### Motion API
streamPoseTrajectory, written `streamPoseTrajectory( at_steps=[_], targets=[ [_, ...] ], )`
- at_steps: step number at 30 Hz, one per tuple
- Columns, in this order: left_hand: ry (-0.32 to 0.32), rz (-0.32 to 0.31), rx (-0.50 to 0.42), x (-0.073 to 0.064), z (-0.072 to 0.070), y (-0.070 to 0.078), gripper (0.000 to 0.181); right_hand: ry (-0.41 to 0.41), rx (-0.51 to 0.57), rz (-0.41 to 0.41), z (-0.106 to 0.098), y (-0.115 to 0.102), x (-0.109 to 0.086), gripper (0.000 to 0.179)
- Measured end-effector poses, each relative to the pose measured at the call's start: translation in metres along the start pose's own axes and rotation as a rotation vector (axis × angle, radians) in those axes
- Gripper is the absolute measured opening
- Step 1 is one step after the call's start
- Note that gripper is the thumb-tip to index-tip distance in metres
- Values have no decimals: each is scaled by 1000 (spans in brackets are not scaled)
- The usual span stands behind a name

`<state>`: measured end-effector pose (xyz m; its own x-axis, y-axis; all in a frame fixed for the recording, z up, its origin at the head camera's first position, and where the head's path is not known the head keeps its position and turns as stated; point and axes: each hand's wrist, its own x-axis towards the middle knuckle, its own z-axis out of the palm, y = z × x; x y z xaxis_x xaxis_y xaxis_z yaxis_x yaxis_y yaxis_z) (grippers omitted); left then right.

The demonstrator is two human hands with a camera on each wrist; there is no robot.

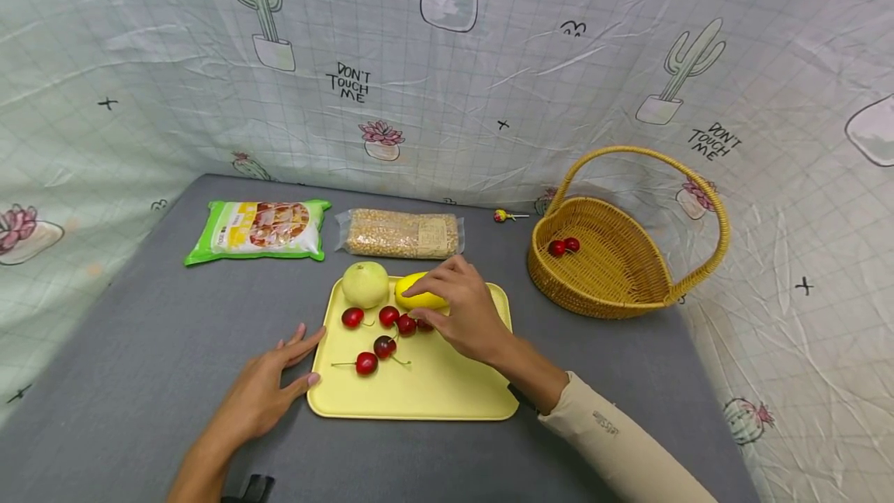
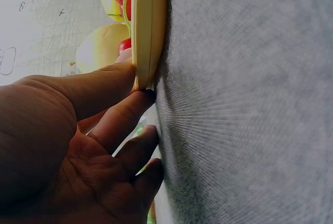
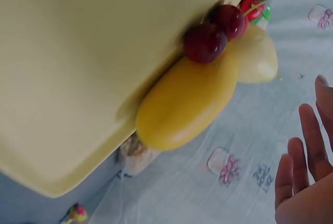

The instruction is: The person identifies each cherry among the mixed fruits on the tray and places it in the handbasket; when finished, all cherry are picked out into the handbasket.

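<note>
My left hand (image 1: 261, 394) rests at the left edge of a pale yellow tray (image 1: 454, 398), thumb and fingertips touching its rim; the left wrist view shows these fingers fairly straight. Above the tray's back part my right hand (image 1: 466, 313) hovers, overlapping a smooth yellow oval fruit (image 1: 412, 286) in the head view. The right wrist view shows that hand's fingers (image 3: 313, 146) spread and apart from the fruit. Several red cherries (image 1: 366, 363) with stems lie on the tray's left half. A round pale green fruit (image 1: 365, 284) sits in its back left corner.
A wicker basket (image 1: 601, 309) with a tall handle stands at the right, two cherries (image 1: 556, 248) inside. Behind the tray lie a green-and-white food bag (image 1: 230, 227), a clear bag of yellow kernels (image 1: 384, 235) and a lollipop (image 1: 500, 216). A printed cloth (image 1: 433, 99) hangs around the table.
</note>
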<state>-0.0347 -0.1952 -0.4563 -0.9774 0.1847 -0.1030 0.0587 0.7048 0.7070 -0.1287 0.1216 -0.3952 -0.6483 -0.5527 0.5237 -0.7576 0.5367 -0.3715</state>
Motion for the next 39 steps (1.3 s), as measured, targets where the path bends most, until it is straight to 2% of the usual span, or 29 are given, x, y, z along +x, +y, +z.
streamPoseTrajectory(
  at_steps=[5,12,22,28,39],
  targets=[
    [-2,-2,5,0,1,0,72,-65,-4,-11,12,-4,7,25],
    [-8,-11,-4,0,0,0,72,-181,30,26,26,-9,16,24],
    [0,-2,1,1,0,0,72,-321,-92,15,43,-15,27,17],
    [4,0,5,0,0,0,71,-350,-147,-1,54,-14,29,12],
    [13,7,-2,0,1,0,72,-343,-207,-31,63,-12,29,9]
  ],
)
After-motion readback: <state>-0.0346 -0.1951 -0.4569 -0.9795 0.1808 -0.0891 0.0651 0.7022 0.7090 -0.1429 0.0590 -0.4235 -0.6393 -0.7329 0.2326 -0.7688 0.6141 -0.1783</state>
